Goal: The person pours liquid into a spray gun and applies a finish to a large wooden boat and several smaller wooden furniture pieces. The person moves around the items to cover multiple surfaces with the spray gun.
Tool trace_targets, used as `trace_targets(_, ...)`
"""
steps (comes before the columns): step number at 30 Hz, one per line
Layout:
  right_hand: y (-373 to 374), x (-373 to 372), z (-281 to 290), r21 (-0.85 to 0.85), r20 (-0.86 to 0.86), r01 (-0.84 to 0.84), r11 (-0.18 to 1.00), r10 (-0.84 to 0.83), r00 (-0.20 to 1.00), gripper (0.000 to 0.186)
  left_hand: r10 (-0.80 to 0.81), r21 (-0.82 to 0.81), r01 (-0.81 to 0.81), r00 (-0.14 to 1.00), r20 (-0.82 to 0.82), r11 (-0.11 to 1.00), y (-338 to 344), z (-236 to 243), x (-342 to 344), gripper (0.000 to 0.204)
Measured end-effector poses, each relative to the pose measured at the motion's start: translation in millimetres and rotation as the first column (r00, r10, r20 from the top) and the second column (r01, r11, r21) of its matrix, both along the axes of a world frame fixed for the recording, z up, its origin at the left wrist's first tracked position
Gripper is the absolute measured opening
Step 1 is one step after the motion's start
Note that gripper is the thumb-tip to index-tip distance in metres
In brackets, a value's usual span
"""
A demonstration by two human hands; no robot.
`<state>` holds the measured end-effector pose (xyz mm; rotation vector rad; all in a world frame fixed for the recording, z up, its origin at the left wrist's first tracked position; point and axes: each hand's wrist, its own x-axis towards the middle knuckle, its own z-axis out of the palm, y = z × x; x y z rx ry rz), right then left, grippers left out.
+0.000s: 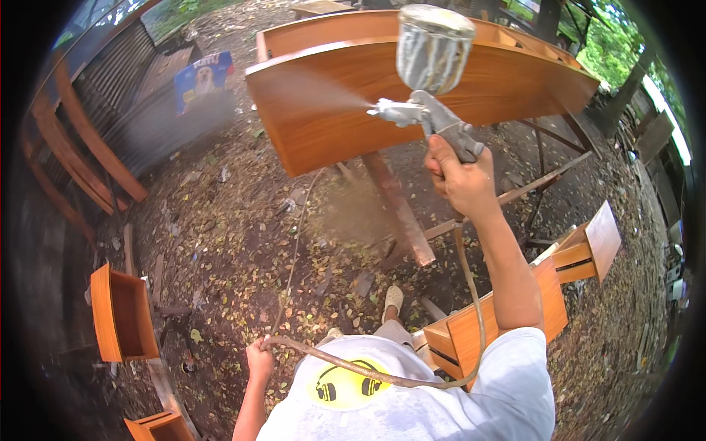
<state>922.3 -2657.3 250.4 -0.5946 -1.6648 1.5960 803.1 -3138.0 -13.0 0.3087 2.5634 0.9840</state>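
Observation:
My right hand [465, 176] is closed around the handle of a metal spray gun [434, 117], held up in front of a long orange-brown wooden panel [331, 110]. A paint-streaked cup [434, 51] sits on top of the gun. Pale mist streams leftward from the nozzle across the panel's face. From the gun's handle a brown hose [412, 381] loops down past my right arm and across my shirt. My left hand [259, 359] is closed on that hose at the lower left, and the hose trails onward over the ground.
Wooden supports [397, 206] hold the panel's piece of furniture off the leaf-strewn ground. Wooden drawers stand at lower left [125, 312] and lower right [507, 316]. Curved wooden pieces [81, 147] lean by a corrugated metal sheet [121, 62] at far left.

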Motion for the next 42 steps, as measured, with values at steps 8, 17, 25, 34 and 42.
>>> trace_targets(8,146,108,-14,0.259,0.059,0.413,0.873,-0.442,0.895,0.031,-0.047,-0.020,0.048,0.998,0.040,0.999,90,11,13,0.032)
trace_targets(17,351,186,-53,0.455,-0.094,0.750,0.480,-0.811,0.577,0.033,-0.176,-0.044,0.177,0.984,0.012,0.983,181,41,19,0.035)
trace_targets(25,455,203,-52,0.595,-0.111,0.799,0.091,-0.975,0.194,0.035,-0.162,-0.151,0.163,0.987,0.017,0.975,172,30,27,0.026)
trace_targets(34,408,191,-65,0.668,-0.128,0.723,0.179,-0.929,0.347,0.033,-0.097,-0.057,0.098,0.995,0.024,0.994,151,35,15,0.026)
trace_targets(42,127,101,-39,0.182,0.033,0.557,0.810,-0.571,0.820,0.029,-0.187,-0.122,0.190,0.982,0.030,0.974,99,23,-8,0.038)
